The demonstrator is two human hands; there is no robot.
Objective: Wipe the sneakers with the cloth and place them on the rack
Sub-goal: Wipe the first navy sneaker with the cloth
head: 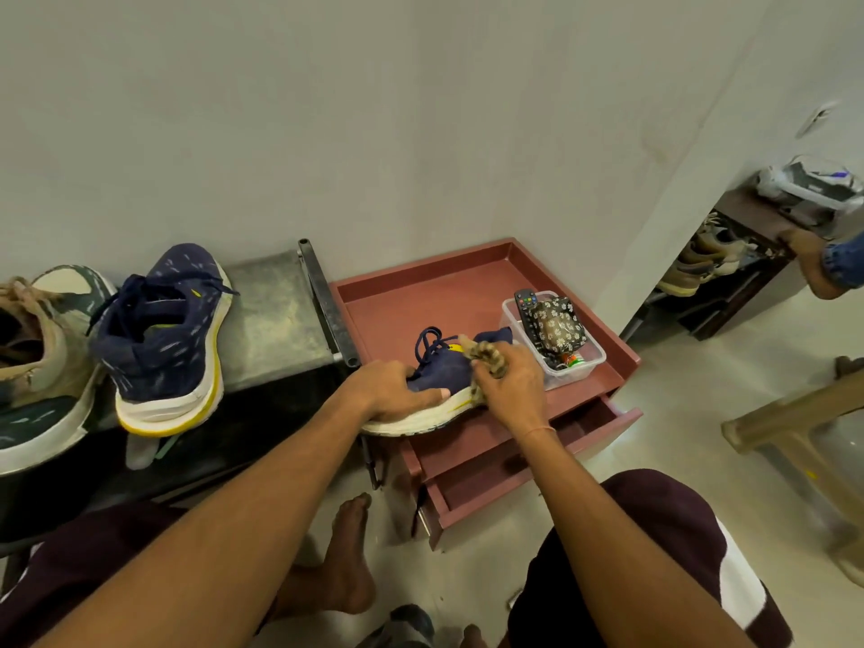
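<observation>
Looking through the head camera, I see the left hand gripping a navy sneaker that lies on the top of the maroon drawer cabinet. The right hand holds a patterned cloth bunched in its curled fingers, pressed against this sneaker. The second navy sneaker stands on the black rack, well apart.

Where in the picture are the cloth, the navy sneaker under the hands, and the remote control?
cloth [484, 355]: head view, the striped bunched part.
navy sneaker [443, 368]: head view, the navy upper below the laces.
remote control [525, 304]: head view, its upper end with coloured buttons.
</observation>
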